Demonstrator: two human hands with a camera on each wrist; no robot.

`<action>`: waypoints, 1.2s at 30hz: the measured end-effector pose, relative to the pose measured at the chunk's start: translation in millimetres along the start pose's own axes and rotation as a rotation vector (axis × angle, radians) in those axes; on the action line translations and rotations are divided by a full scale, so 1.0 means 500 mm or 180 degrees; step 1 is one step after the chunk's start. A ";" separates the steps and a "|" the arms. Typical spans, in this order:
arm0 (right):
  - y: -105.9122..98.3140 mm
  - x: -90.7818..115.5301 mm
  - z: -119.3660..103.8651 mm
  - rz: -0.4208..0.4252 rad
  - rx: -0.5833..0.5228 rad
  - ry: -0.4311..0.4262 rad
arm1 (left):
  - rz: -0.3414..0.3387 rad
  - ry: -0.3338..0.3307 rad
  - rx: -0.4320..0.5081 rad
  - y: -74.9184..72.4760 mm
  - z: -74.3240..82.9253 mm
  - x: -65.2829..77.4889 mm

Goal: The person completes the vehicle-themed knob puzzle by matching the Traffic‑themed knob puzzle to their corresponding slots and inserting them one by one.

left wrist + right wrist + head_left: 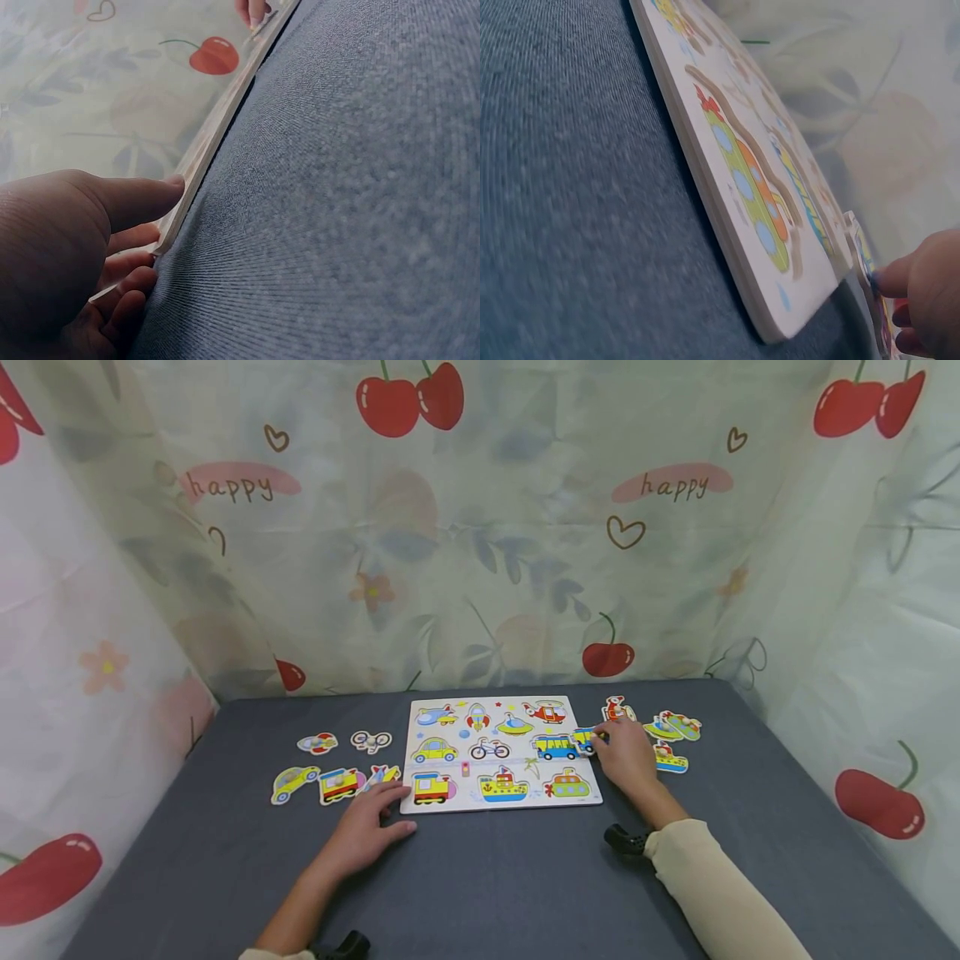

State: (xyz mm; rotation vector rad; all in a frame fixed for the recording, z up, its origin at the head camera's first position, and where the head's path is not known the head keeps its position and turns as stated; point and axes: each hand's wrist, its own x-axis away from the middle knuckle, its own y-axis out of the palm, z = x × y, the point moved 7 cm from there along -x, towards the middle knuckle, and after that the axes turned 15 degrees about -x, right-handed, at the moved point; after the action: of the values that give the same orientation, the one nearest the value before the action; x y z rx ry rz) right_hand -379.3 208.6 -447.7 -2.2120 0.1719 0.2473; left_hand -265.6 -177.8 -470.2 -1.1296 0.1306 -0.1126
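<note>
A white wooden puzzle board (465,768) with vehicle pictures lies on the dark cloth. My right hand (628,757) pinches a blue and yellow bus puzzle piece (582,741) at the board's right edge, beside the printed bus (555,747). Fingertips also meet this piece in the right wrist view, where the board's submarine picture (746,187) shows large. My left hand (367,828) rests at the board's near left corner with its fingers loosely bent. In the left wrist view, its thumb (142,199) lies against the board's edge (202,154).
Left of the board lie loose pieces: a rocket (318,743), a bicycle (371,741), a car (292,784), a train (340,785) and a plane (382,776). On the right are a helicopter-like red piece (615,707), a submarine (684,725) overlapping another piece, and a ship (670,758).
</note>
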 end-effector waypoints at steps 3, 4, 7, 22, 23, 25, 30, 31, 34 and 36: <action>0.007 -0.001 -0.006 -0.0009 0.0006 -0.0002 | 0.0001 0.0004 -0.0006 0.001 0.000 0.000; 0.009 -0.001 -0.008 -0.0010 0.0004 -0.0006 | 0.0001 0.0007 -0.0007 0.001 0.000 0.000; 0.014 -0.002 -0.017 -0.0006 -0.0012 -0.0035 | 0.0006 0.0007 -0.0006 0.002 0.000 0.000; 0.046 -0.002 -0.050 -0.0128 -0.0118 -0.0172 | 0.0023 0.0015 0.0001 0.000 0.001 -0.001; 0.049 -0.001 -0.052 -0.0133 -0.0115 -0.0182 | 0.0024 0.0020 0.0008 0.000 0.001 -0.001; 0.053 -0.001 -0.056 -0.0131 -0.0120 -0.0202 | 0.0030 0.0029 0.0023 0.001 0.000 -0.002; 0.062 0.001 -0.067 -0.0120 -0.0078 -0.0262 | 0.0040 0.0036 0.0054 0.003 -0.002 -0.002; 0.064 0.001 -0.069 -0.0120 -0.0076 -0.0269 | 0.0040 0.0035 0.0053 0.003 -0.002 -0.002; 0.069 0.002 -0.074 -0.0141 -0.0073 -0.0277 | 0.0040 0.0018 0.0045 0.003 -0.003 -0.001; 0.072 0.003 -0.076 -0.0149 -0.0088 -0.0281 | 0.0045 0.0016 0.0036 0.004 -0.004 0.000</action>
State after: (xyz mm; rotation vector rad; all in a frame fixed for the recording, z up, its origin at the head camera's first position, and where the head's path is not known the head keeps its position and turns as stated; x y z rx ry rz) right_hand -380.9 156.6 -453.0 -2.2247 0.0686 0.3226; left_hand -266.1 -178.8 -472.6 -1.1169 0.1422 -0.1034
